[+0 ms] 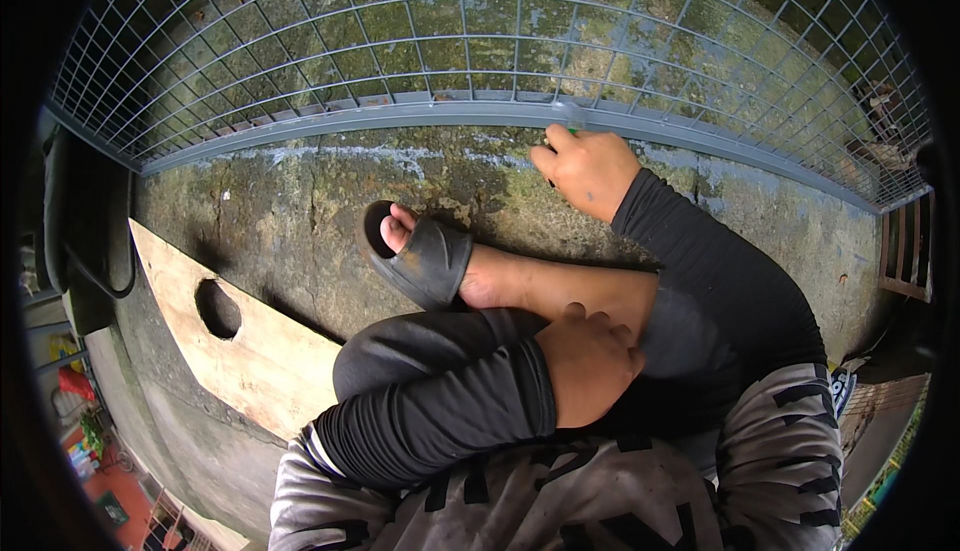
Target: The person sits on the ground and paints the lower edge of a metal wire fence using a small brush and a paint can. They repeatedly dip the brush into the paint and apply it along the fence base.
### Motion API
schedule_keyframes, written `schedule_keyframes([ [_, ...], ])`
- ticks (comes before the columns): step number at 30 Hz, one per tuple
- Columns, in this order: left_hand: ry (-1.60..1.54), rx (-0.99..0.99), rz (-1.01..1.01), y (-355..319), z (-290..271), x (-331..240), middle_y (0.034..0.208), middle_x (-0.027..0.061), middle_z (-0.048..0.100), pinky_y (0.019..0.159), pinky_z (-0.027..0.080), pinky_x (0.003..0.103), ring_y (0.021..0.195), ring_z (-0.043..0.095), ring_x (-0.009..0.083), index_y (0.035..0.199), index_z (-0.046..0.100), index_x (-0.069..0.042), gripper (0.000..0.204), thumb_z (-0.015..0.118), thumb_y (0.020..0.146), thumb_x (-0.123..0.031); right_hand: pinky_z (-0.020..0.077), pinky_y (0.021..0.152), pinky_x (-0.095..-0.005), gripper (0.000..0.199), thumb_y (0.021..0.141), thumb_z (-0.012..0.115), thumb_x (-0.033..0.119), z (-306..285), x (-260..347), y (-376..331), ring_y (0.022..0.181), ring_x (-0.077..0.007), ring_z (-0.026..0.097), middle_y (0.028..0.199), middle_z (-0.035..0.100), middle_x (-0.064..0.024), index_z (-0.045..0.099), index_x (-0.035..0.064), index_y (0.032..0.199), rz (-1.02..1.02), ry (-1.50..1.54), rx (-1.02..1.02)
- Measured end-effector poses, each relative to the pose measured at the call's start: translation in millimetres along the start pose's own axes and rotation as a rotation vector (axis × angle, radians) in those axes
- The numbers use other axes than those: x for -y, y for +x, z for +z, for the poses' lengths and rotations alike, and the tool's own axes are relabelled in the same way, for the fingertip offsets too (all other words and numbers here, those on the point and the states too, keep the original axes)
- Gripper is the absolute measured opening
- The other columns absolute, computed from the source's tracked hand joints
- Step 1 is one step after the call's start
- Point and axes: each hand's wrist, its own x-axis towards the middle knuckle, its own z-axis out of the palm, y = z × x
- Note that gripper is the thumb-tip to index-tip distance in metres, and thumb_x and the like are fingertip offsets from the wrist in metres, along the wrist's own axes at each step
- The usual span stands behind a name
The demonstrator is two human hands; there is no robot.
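Observation:
My right hand [588, 173] is closed around a small paintbrush [570, 114], mostly hidden by the fingers; a bit of green shows at the grip and its pale end is blurred. The brush end meets the bottom rail [440, 114] of a blue-grey wire mesh panel [490, 16]. Across my bare lower leg lies my left hand [592, 369], knuckles up and fingers bent under. Whatever those fingers hold, if anything, is out of sight. A dark rubber slide sandal [430, 259] is on my foot, near the rail.
Mossy concrete [300, 191] with blue-grey paint smears lies under the panel. To my left is a pale wooden board [265, 366] with a round hole. Dark bulky objects [85, 231] stand at the far left, and a rusty grating [907, 251] sits at the right.

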Motion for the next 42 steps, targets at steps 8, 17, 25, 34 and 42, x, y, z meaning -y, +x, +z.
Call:
schedule_keyframes([
  [8, -0.025, -0.017, -0.013, 0, -4, 9, 0.107, 0.0106, 0.061, 0.082, 0.047, 0.046, 0.102, 0.06, 0.0296, 0.113, 0.06, -0.005, 0.039, 0.066, 0.084, -0.03, 0.0525, 0.052, -0.0359, 0.015, 0.076, 0.063, 0.013, 7, 13, 13, 0.066, -0.0221, 0.062, 0.082, 0.049, -0.007, 0.058, 0.0099, 0.089, -0.12, 0.09, -0.15],
  [17, 0.0, -0.016, -0.022, 1, -10, 12, 0.104, 0.0117, 0.061, 0.076, 0.05, 0.043, 0.095, 0.062, 0.0298, 0.106, 0.059, -0.004, 0.036, 0.067, 0.083, -0.03, 0.0527, 0.053, -0.0363, 0.015, 0.077, 0.063, 0.012, 7, 1, -4, 0.068, -0.0231, 0.062, 0.084, 0.049, -0.0076, 0.058, 0.0096, 0.091, 0.012, 0.066, -0.079],
  [25, 0.008, -0.025, -0.011, 2, -13, 13, 0.104, 0.0113, 0.061, 0.076, 0.05, 0.042, 0.094, 0.062, 0.0295, 0.106, 0.059, -0.004, 0.035, 0.067, 0.083, -0.029, 0.0539, 0.053, -0.0357, 0.014, 0.076, 0.062, 0.012, 6, 11, 5, 0.068, -0.0227, 0.063, 0.086, 0.05, -0.0079, 0.057, 0.0094, 0.09, -0.067, 0.095, -0.143],
  [34, 0.014, -0.022, -0.021, 1, -12, 13, 0.105, 0.0115, 0.061, 0.077, 0.05, 0.042, 0.094, 0.062, 0.0296, 0.107, 0.059, -0.003, 0.037, 0.067, 0.083, -0.03, 0.0544, 0.05, -0.0371, 0.008, 0.081, 0.058, 0.013, -4, 17, 9, 0.062, -0.0256, 0.067, 0.082, 0.056, -0.0114, 0.058, 0.0066, 0.086, -0.049, 0.134, -0.189],
  [42, 0.024, -0.009, -0.033, 1, -13, 14, 0.106, 0.0119, 0.061, 0.08, 0.05, 0.042, 0.097, 0.062, 0.0308, 0.109, 0.059, -0.003, 0.038, 0.067, 0.083, -0.029, 0.0518, 0.051, -0.0389, 0.012, 0.079, 0.065, 0.014, 2, 5, 16, 0.06, -0.0265, 0.063, 0.083, 0.052, -0.0103, 0.057, 0.0094, 0.087, 0.134, 0.115, -0.119],
])
